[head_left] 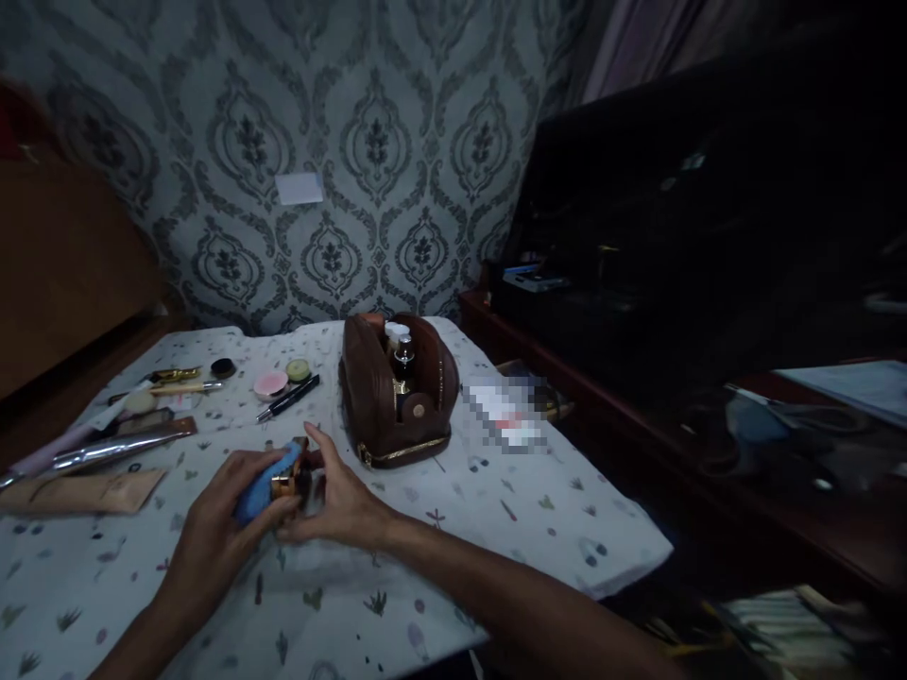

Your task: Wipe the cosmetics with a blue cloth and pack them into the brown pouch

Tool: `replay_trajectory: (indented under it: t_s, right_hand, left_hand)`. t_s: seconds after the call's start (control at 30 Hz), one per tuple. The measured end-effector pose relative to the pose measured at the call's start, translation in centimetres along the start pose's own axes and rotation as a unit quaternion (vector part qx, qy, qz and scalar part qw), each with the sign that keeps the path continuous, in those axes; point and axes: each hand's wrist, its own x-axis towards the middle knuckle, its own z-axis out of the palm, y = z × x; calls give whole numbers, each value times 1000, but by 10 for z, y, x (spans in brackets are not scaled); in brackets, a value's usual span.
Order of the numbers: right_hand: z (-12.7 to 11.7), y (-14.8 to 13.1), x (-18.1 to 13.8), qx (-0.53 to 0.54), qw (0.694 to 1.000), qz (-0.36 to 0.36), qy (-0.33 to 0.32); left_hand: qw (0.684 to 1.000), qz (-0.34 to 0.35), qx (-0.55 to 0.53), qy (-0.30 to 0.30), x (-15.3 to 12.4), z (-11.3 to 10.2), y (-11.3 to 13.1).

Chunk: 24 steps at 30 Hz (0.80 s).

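Patterned wallpaper (377, 142) backs a cloth-covered desk (496, 529) as I follow two bare hands remotely through the head camera. A blue item (256, 493) with a gold-coloured part is held above the near side of the desk, left of an open brown bag (368, 406). My left hand (213, 510) has its grip closed around the blue item; my right hand (344, 496) curves about its dark end, though I cannot tell whether that grip is closed on it.

By my reading, things stand partway. A dark bottle with a silver cap (403, 357) is upright inside the bag, which remains unfastened. Outside it lie a pink compact (270, 384), a greenish round pot (298, 370), a black pen-like stick (288, 399), a silvery tube (117, 449) and a beige tube (85, 493). I cannot make out the blue item's exact kind.
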Motion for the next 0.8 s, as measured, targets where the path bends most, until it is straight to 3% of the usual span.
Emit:
replay_trajectory:
  t_s: [0.1,0.23,0.4,0.53,0.67,0.73,0.8]
  right_hand:
    - [0,2,0,-18,999,-22,-30]
    - [-1,1,1,-9,998,-52,-48]
    - [-23,-33,-10,-13,992,-98,-78]
    - [-63,-86,-28,-21,988,-136,-64]
    - [-115,-129,-33,-57,982,-175,41]
    - [-140,-138,-28,-95,975,-184,81]
    - [-162,-141,-22,-143,971,-172,89]
  left_hand:
    - [999,43,21,-18,1,-5,-4]
    - [993,41,94,-48,5,-21,-26]
    - [984,60,163,-41,29,-39,-41]
    - [983,119,133,-39,74,-26,-4]
    - [969,219,89,-70,133,13,48]
    - [956,251,93,-124,160,35,67]
    - [927,266,129,-232,182,55,80]
